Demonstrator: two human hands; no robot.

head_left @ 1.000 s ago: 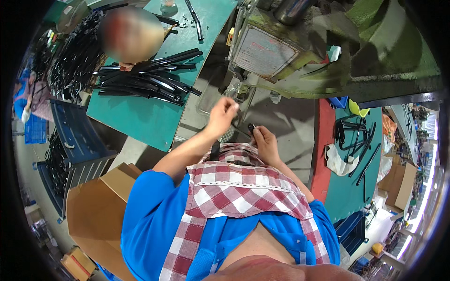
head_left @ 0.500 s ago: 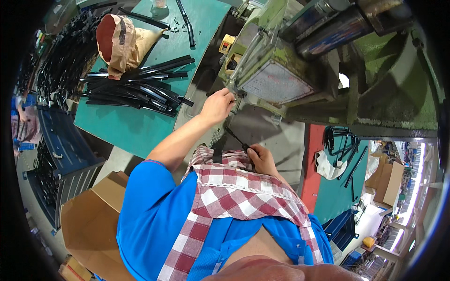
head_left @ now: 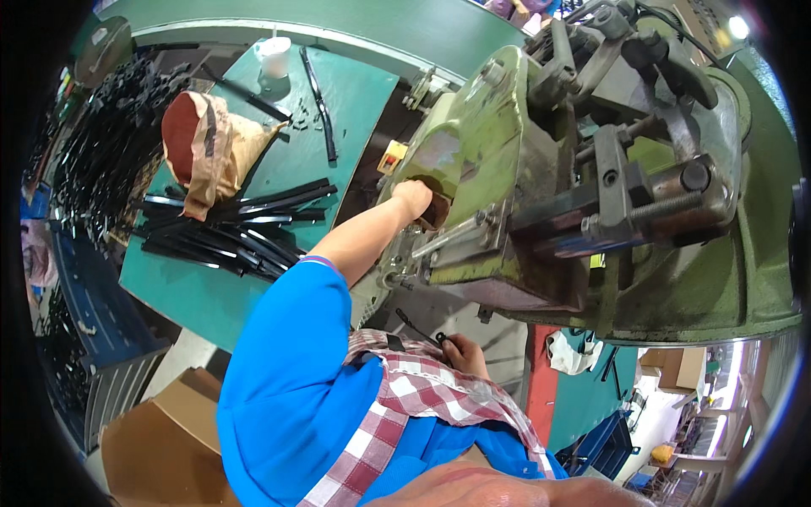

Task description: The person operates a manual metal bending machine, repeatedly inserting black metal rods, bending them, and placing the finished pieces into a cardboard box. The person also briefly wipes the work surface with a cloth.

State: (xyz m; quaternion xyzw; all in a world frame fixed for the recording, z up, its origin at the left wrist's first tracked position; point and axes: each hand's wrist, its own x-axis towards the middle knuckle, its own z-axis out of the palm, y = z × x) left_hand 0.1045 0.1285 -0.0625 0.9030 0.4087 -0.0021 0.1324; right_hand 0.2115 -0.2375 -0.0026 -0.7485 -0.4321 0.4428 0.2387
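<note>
My left hand (head_left: 412,197) is at an opening (head_left: 436,209) in the side of a large green machine (head_left: 486,139). Its fingertips are hidden at the edge of that hole, so what they touch does not show. Low in front of the checked apron (head_left: 422,380), my right hand (head_left: 466,353) is closed around a thin dark rod-like tool (head_left: 414,326). The tool points away to the left; its exact kind is too small to make out.
Left of the machine stands a green table (head_left: 190,291) with a pile of black strips (head_left: 245,232), a paper sack (head_left: 221,148) and a white cup (head_left: 274,57). A cardboard box (head_left: 160,439) is at lower left. A small yellow control box (head_left: 392,157) sits beside the machine.
My left hand has moved from the lever-like rod at the machine's lower front up to the opening in its side. The view has shifted upward; my right hand keeps the tool.
</note>
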